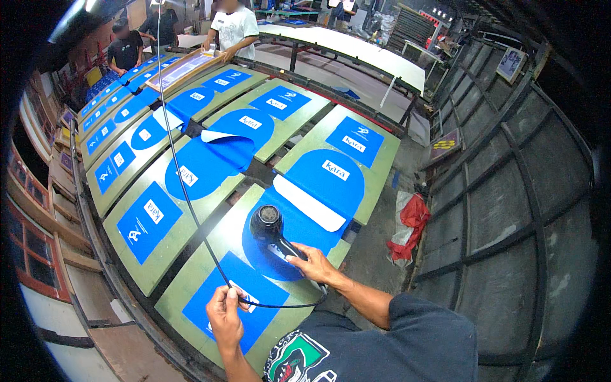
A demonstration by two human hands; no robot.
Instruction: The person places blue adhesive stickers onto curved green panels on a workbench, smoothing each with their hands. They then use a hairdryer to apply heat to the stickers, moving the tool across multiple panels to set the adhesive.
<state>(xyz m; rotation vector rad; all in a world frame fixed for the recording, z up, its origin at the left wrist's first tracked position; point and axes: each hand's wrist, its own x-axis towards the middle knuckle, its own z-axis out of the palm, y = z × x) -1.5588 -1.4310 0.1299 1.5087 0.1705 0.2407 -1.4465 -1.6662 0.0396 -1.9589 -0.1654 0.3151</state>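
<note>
My right hand (pixel 313 263) is wrapped around the handle of a black hair dryer (pixel 267 223). The dryer is over a rounded blue fabric piece (pixel 258 260) on the nearest pale green board (pixel 219 223). Between the fingertips of my left hand (pixel 224 320) is a black cable (pixel 202 234), running up past the top of the view and also curving right toward my right wrist. Below that hand, a blue rectangular piece (pixel 270 293) with a white printed label lies on the same board. A folded blue flap with a white underside (pixel 309 204) lies just beyond the dryer.
Rows of similar boards (pixel 143 239) carry printed blue pieces. At the far end, a person in a white shirt (pixel 234 28) holds a wooden-framed screen (pixel 184 71); other people stand nearby. A long white table (pixel 363 56) stands behind. Red-and-white material (pixel 412 219) lies beside the dark right wall (pixel 509 204).
</note>
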